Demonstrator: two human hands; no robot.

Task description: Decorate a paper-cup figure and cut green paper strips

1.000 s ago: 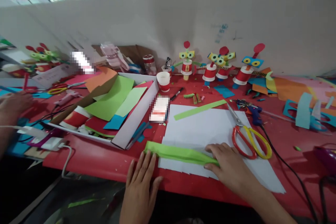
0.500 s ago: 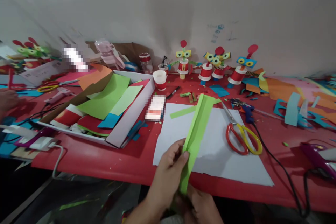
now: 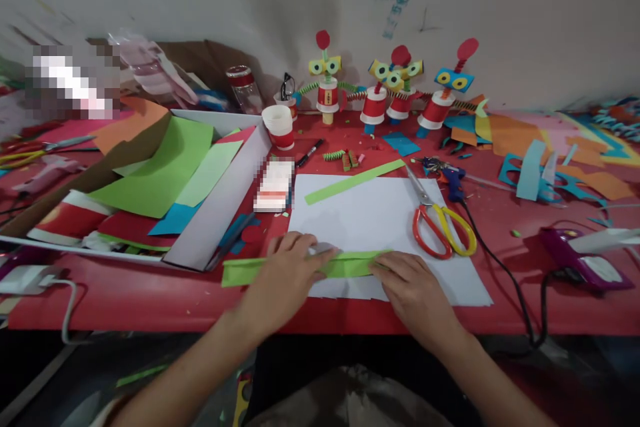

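Observation:
A folded green paper strip (image 3: 350,267) lies sideways along the near edge of the white sheet (image 3: 345,223), its left end reaching over the red table. My left hand (image 3: 285,277) rests across the strip left of its middle, fingers closed on it and thumb toward the right. At the strip's right end my right hand (image 3: 413,287) grips it, fingertips bent over the fold. Beyond them a narrower green paper strip (image 3: 355,181) lies slanted on the sheet's far edge. Scissors (image 3: 440,220) with red and yellow handles lie on the sheet's right side.
To the left stands a white box (image 3: 215,213) of coloured paper. Paper cups (image 3: 279,128), a black pen (image 3: 310,152) and several paper-cup figures (image 3: 327,95) stand or lie behind. A blue glue gun (image 3: 454,181) trails its cord on the right, near a purple device (image 3: 583,257).
The green strip has gone from upright in my hands to lying sideways on the table. My right hand has moved up to its right end. The view has tilted down and shifted right.

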